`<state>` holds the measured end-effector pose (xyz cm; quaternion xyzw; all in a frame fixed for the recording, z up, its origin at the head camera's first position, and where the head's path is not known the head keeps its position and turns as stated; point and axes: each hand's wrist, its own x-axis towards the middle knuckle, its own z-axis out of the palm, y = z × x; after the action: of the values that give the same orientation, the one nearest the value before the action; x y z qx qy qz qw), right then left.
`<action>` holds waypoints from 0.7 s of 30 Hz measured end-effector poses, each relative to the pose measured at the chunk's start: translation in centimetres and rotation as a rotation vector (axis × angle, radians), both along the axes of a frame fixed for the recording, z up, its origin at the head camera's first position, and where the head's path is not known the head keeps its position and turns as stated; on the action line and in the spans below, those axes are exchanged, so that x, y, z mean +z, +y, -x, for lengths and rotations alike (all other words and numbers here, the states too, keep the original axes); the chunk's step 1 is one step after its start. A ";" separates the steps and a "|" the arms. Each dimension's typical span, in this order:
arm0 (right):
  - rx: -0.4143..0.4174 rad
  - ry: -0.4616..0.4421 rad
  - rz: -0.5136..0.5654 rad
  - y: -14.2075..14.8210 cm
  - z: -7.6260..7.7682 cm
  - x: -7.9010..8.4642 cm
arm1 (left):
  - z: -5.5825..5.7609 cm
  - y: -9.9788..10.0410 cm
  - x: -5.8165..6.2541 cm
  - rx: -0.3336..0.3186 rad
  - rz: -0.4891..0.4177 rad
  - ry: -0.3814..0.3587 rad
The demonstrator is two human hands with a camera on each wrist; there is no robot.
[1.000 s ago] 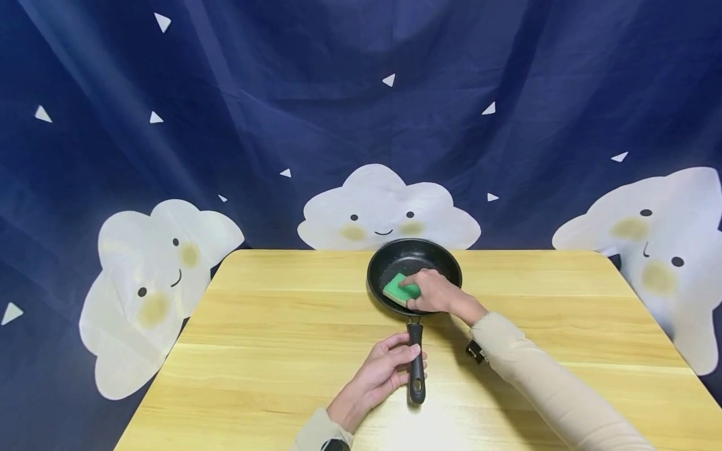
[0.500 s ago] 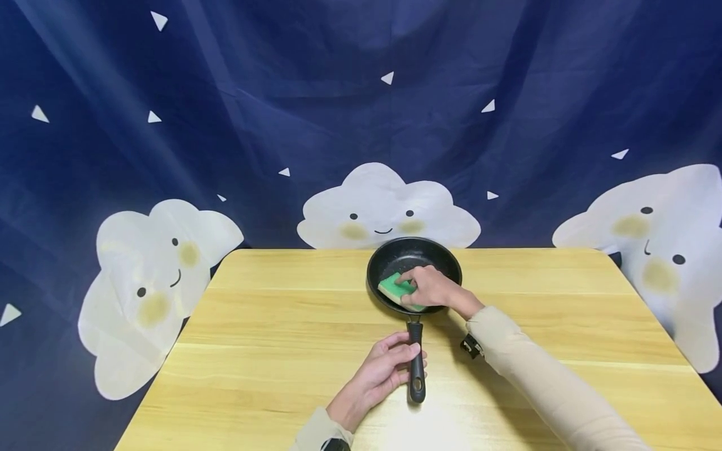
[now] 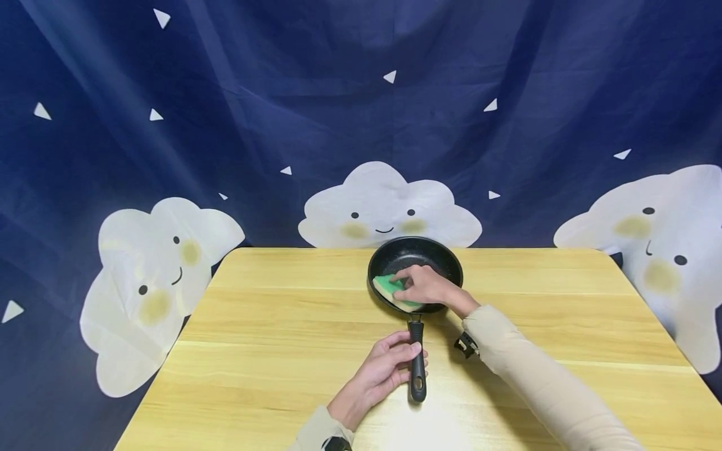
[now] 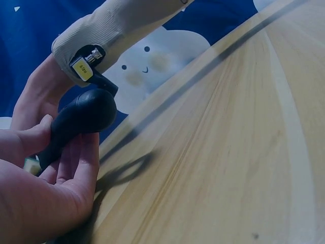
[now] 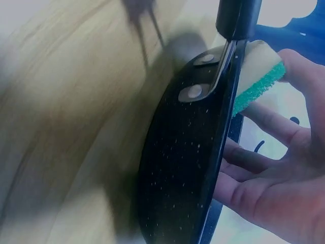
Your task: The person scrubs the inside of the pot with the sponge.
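A black frying pan [image 3: 414, 250] sits near the far edge of the table, its handle [image 3: 417, 369] pointing toward me. My left hand [image 3: 380, 373] grips that handle from the left, thumb on top and fingers beneath; the left wrist view shows the handle's rounded end [image 4: 94, 112] up close. Inside the pan, my right hand [image 3: 429, 285] pinches a sponge [image 3: 390, 289] with a green scouring side up and a pale yellow side below. In the right wrist view the sponge [image 5: 261, 73] shows above the pan's rim, and the fingertips are partly hidden behind the pan wall.
The wooden table [image 3: 271, 351] spreads out on both sides of the pan. Behind it hangs a dark blue curtain [image 3: 338, 94] with white clouds and small triangles. A small camera [image 3: 465, 344] is strapped at the right wrist.
The right hand has slid the sponge a little to the left inside the pan and turned it. My left hand stays on the handle, and the pan keeps its place.
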<state>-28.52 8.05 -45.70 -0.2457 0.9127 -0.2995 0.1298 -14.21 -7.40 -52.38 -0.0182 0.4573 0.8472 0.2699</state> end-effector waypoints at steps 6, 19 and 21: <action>-0.025 -0.020 0.033 -0.3 -0.2 -0.1 | 0.0 0.0 0.0 0.000 0.000 0.002; -0.089 -0.030 0.104 -1.3 -0.5 -0.4 | -0.1 0.0 0.0 0.001 -0.004 0.005; -0.099 -0.021 0.107 -1.4 -0.5 -0.4 | 0.0 0.0 0.0 0.000 -0.005 0.007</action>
<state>-28.05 6.61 -46.06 -0.2037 0.9051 -0.3564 0.1110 -14.18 -7.44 -52.38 -0.0148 0.4563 0.8483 0.2683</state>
